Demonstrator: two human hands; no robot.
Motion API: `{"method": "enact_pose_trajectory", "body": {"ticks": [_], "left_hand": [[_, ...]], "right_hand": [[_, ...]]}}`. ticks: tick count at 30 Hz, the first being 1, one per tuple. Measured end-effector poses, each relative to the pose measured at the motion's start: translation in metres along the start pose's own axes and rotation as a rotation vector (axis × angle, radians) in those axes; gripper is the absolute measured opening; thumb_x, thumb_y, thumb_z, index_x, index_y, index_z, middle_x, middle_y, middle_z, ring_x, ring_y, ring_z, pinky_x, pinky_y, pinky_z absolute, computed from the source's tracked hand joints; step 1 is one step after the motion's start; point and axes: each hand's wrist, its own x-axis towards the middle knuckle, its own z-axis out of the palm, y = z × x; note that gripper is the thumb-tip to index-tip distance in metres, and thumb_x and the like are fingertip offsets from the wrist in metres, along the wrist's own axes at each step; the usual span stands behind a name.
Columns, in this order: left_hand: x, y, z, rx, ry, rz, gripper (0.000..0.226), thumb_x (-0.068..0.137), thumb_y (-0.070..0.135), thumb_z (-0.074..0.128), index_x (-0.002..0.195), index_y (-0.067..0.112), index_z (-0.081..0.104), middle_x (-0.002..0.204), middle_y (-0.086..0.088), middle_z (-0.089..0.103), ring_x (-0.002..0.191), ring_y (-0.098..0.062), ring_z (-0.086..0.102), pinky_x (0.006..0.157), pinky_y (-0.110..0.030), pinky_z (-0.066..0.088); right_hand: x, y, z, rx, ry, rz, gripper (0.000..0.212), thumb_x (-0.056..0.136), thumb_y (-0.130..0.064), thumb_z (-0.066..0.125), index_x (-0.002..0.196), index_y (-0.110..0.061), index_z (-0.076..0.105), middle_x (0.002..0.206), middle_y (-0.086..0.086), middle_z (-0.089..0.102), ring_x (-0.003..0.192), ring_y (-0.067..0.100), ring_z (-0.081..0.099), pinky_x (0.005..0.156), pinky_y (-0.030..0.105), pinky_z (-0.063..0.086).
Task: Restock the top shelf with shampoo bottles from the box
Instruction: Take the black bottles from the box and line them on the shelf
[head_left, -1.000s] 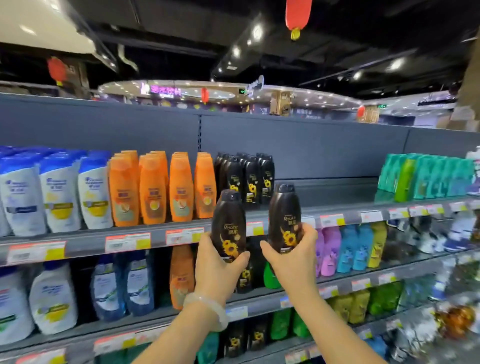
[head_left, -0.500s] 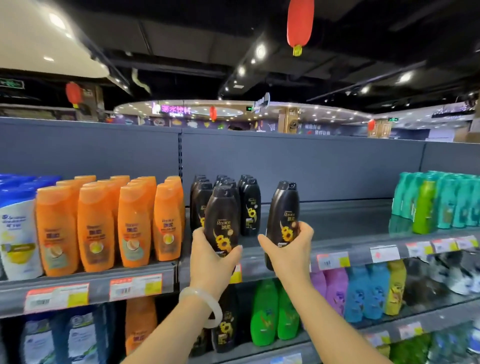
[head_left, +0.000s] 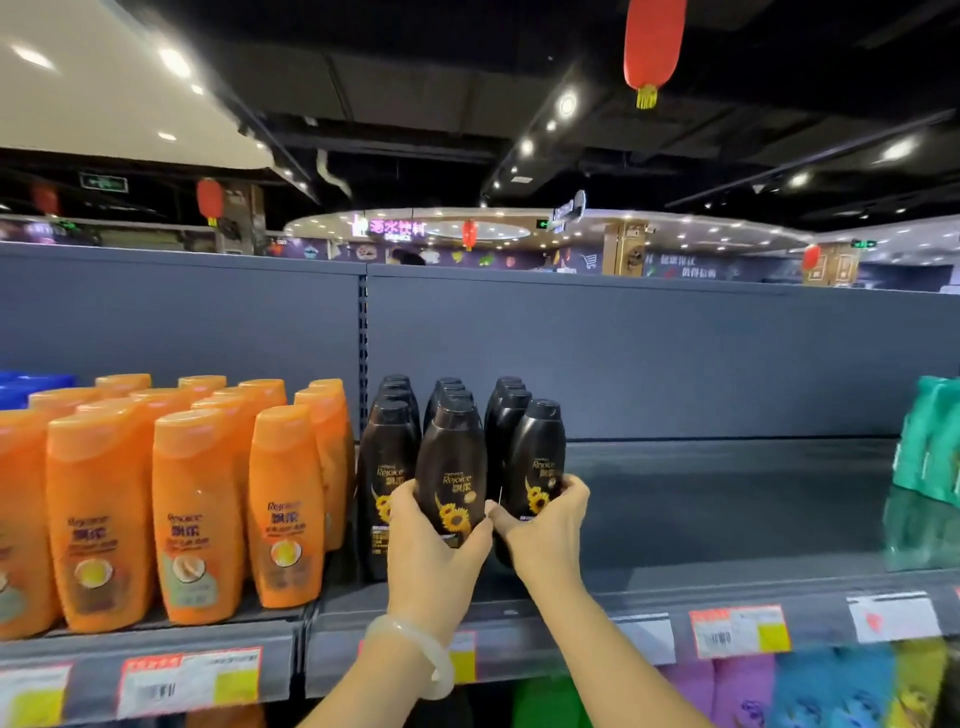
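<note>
You are placing 2 dark shampoo bottles on the top shelf. Your left hand wraps the middle bottle and your right hand wraps the right bottle, both at the front of the dark rows near the shelf's front edge. Next, I judge, seat both upright, aligned with their rows, then let go.

Head view – faces top shelf, close.
</note>
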Motion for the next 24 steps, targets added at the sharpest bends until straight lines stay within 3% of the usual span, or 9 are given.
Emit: {"method": "enact_pose_trajectory", "body": {"ticks": [4,7,12,20,24], "left_hand": [[-0.007,-0.003,0.011,0.021,0.027,-0.024,0.058,0.066,0.011,0.080,0.098,0.033,0.037,0.093,0.009,0.054,0.080,0.001,0.057,0.059,0.002,0.040],[-0.011,-0.005,0.014,0.032,0.048,-0.046,0.061,0.068,0.009,0.079,0.104,0.028,0.034,0.092,0.012,0.052,0.078,0.004,0.054,0.058,-0.001,0.042],[-0.012,-0.007,0.015,0.094,0.070,-0.071,0.060,0.070,0.012,0.077,0.107,0.026,0.032,0.099,0.004,0.052,0.087,-0.006,0.055,0.066,-0.011,0.041],[-0.015,-0.008,0.012,0.304,0.074,-0.050,0.068,0.071,0.021,0.077,0.126,0.012,0.038,0.119,-0.004,0.048,0.115,-0.020,0.047,0.099,-0.038,0.044],[-0.021,-0.010,0.010,0.384,0.135,-0.022,0.075,0.069,0.025,0.080,0.129,0.012,0.038,0.118,0.002,0.045,0.117,-0.019,0.043,0.101,-0.035,0.041]], "right_hand": [[-0.001,0.003,-0.003,-0.130,-0.049,-0.005,0.074,0.065,-0.006,0.081,0.121,-0.012,0.033,0.113,0.000,0.036,0.106,0.020,0.050,0.086,0.027,0.047],[-0.006,0.005,-0.009,-0.275,-0.130,-0.028,0.079,0.066,-0.011,0.080,0.126,-0.014,0.029,0.119,0.005,0.035,0.111,0.020,0.044,0.091,0.028,0.045],[-0.006,0.008,-0.023,-0.439,-0.251,-0.041,0.081,0.070,-0.021,0.078,0.130,-0.017,0.023,0.126,0.006,0.035,0.112,0.020,0.043,0.087,0.029,0.044],[0.000,0.011,-0.013,-0.517,-0.201,-0.042,0.079,0.073,-0.026,0.077,0.129,-0.018,0.022,0.124,0.007,0.039,0.110,0.021,0.048,0.083,0.035,0.053],[0.004,0.013,-0.007,-0.539,-0.183,-0.028,0.081,0.073,-0.025,0.077,0.131,-0.017,0.022,0.124,0.007,0.040,0.110,0.022,0.050,0.081,0.035,0.052]]}}
